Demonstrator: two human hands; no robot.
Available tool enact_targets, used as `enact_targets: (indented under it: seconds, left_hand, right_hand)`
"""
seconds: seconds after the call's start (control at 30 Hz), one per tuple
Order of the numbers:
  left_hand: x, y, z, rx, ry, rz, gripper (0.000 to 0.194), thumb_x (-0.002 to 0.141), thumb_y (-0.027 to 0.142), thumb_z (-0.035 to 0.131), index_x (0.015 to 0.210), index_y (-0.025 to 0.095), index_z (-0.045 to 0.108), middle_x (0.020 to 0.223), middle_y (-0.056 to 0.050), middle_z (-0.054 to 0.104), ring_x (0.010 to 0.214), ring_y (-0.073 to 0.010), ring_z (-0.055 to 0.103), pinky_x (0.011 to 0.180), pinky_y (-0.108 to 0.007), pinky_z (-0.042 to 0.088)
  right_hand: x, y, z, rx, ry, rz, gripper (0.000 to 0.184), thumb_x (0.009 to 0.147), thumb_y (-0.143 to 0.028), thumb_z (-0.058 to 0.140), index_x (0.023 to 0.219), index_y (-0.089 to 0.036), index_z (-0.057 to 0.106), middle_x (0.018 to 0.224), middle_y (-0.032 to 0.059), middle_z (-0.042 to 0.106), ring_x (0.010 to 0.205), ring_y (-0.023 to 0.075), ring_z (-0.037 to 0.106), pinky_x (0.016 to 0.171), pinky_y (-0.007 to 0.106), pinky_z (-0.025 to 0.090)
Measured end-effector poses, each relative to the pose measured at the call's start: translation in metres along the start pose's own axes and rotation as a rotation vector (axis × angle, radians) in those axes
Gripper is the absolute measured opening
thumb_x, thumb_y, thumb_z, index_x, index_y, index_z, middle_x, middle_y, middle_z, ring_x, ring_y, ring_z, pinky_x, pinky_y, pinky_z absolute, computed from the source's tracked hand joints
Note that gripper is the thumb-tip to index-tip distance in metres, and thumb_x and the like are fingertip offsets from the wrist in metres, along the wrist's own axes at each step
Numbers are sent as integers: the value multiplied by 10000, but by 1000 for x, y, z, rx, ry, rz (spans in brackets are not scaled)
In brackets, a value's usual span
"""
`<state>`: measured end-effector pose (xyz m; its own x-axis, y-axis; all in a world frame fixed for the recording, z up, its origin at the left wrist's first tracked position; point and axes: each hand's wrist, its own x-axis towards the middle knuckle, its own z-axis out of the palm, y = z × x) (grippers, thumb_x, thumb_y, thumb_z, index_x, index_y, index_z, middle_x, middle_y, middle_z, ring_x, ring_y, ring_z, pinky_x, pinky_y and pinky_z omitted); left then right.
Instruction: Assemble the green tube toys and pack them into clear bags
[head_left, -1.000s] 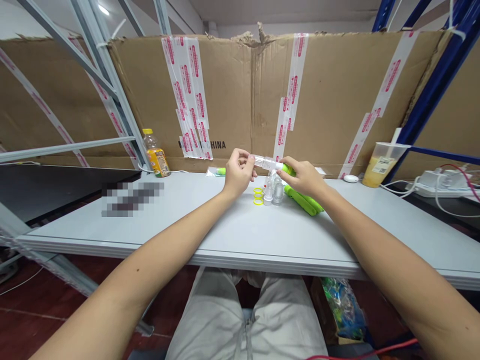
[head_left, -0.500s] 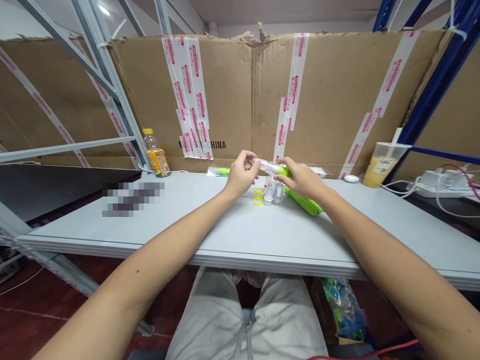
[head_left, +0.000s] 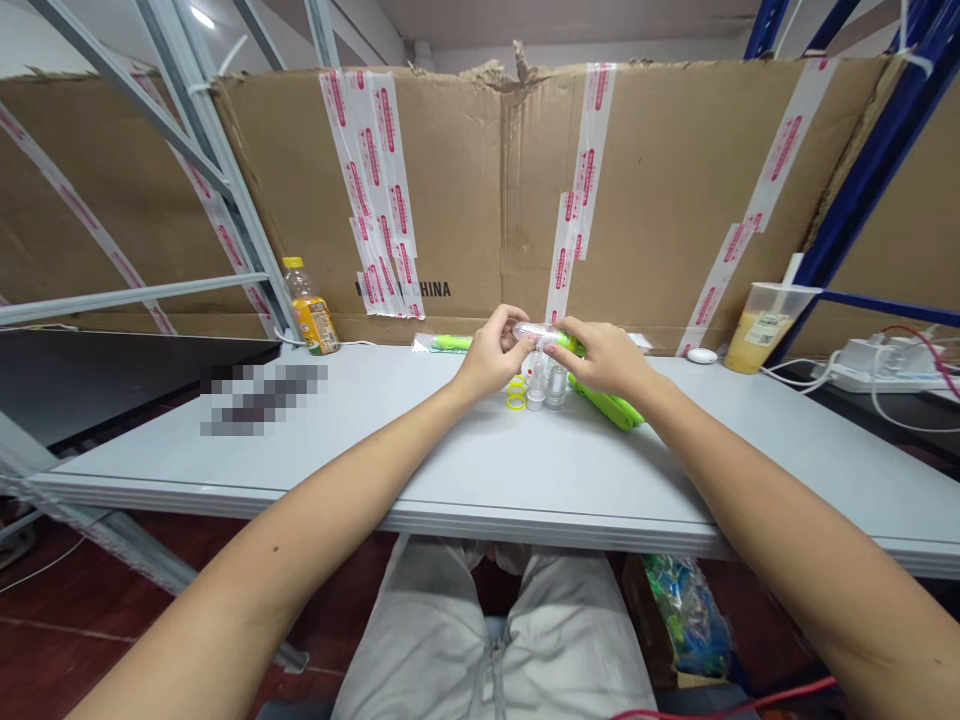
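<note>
Both hands meet above the far middle of the grey table [head_left: 465, 470], closed on a small clear plastic tube [head_left: 534, 331] with a green end, held roughly level just above the tabletop. The left hand [head_left: 491, 357] pinches the tube's clear end with its fingertips; the right hand [head_left: 609, 357] grips the green end. Directly beneath the tube stand a few small clear vials [head_left: 546, 384], with two yellow rings [head_left: 516, 392] lying just to their left. A green tool [head_left: 606, 402] lies on the table under the right hand. Further off, a yellow-capped drink bottle [head_left: 308, 309] stands at the left against the taped cardboard wall [head_left: 465, 190], and a plastic cup [head_left: 766, 327] of yellow drink stands at the right
</note>
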<state>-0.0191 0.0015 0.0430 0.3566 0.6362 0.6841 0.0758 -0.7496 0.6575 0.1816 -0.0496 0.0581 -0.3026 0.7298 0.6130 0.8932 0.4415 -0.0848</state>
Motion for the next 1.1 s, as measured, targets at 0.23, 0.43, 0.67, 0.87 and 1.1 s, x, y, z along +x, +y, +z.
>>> enact_targets:
  seconds: [0.23, 0.43, 0.67, 0.87, 1.1]
  left_hand:
    - [4, -2, -3, -12, 83, -131, 432, 904, 621, 529, 843, 193, 518, 538, 59, 549, 323, -60, 446, 353, -205, 325]
    - [7, 1, -9, -63, -38, -164, 537, 832, 673, 604, 641, 187, 478, 458, 47, 488, 319, -56, 385, 333, -216, 267]
    - [7, 7, -7, -105, -106, -59, 281, 784, 339, 709, 987, 193, 580, 782, 22, 591, 455, -50, 485, 419, -210, 368]
    - [4, 6, 1, -66, -41, -69, 301, 802, 374, 682, 1013, 193, 566, 784, 19, 604, 504, -63, 494, 484, -218, 389]
    - [7, -1, -4, 122, 13, -83, 485, 843, 618, 610, 654, 190, 481, 525, 48, 426, 497, -93, 394, 499, -242, 309]
  right_hand:
    - [0, -3, 1, 4, -7, -27, 398, 961, -516, 457, 1191, -234, 617, 928, 69, 734, 838, 263, 655, 673, 306, 355]
    - [0, 1, 2, 0, -15, -37, 407, 945, -530, 489, 1188, -224, 603, 898, 73, 723, 829, 271, 652, 667, 305, 355]
    - [0, 9, 5, -8, -37, -20, 445, 926, -567, 504, 1183, -212, 584, 858, 80, 704, 781, 269, 637, 642, 299, 349]
    - [1, 7, 6, -24, -41, -20, 424, 935, -585, 482, 1111, -215, 591, 816, 72, 689, 763, 263, 624, 625, 292, 330]
    - [1, 0, 6, -53, -60, -60, 370, 936, -541, 512, 1092, -212, 585, 853, 80, 698, 788, 270, 630, 637, 300, 333]
